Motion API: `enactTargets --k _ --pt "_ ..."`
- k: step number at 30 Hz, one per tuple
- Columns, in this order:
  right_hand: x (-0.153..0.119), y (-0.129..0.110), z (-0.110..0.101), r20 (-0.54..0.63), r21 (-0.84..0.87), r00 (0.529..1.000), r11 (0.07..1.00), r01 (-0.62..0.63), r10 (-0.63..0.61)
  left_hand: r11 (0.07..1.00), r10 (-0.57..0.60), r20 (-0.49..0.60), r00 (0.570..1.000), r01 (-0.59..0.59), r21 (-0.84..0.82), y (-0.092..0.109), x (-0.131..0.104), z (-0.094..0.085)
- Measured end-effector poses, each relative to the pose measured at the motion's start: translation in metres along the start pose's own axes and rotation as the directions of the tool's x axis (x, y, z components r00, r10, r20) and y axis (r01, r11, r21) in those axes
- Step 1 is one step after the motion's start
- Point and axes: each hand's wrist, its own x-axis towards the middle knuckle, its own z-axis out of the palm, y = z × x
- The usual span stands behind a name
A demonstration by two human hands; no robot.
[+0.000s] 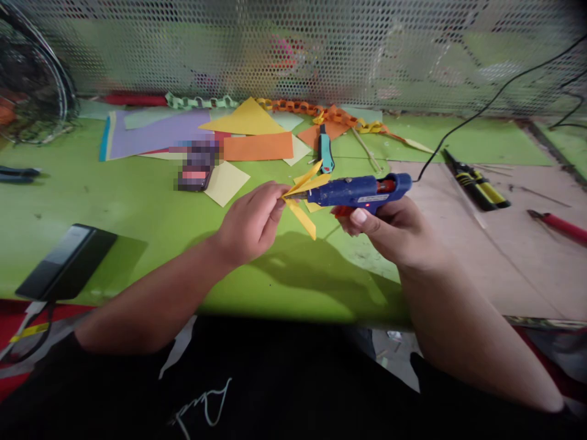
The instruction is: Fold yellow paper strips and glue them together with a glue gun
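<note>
Yellow paper strips (302,220) fan out from the fingertips of my left hand (250,223), which is closed on their joined end. My right hand (389,229) is wrapped round the handle of a blue glue gun (351,192), with a small red light lit on its side. The gun's nozzle points left and reaches in among the strips, right by my left fingertips. Whether the tip touches the paper cannot be made out. Both hands are above the green table (220,281).
Behind the hands lie a teal cutter (325,151), an orange paper strip (259,147), a paper chain (298,107) and a phone (197,168). A power bank (66,263) is at the left. Pliers (477,183) lie right, below the gun's black cord (486,104).
</note>
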Motion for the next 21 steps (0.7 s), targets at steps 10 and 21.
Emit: enactTargets --k 10,21 --pt "0.001 -0.012 0.002 0.011 -0.193 0.999 0.981 -0.037 0.04 1.0 0.005 0.003 1.0 -0.005 0.019 -0.002 -0.002 0.001" --pt "0.001 -0.013 0.003 -0.001 -0.276 0.999 0.96 -0.041 0.043 0.998 0.006 0.013 1.0 -0.007 0.059 -0.003 -0.002 0.0"
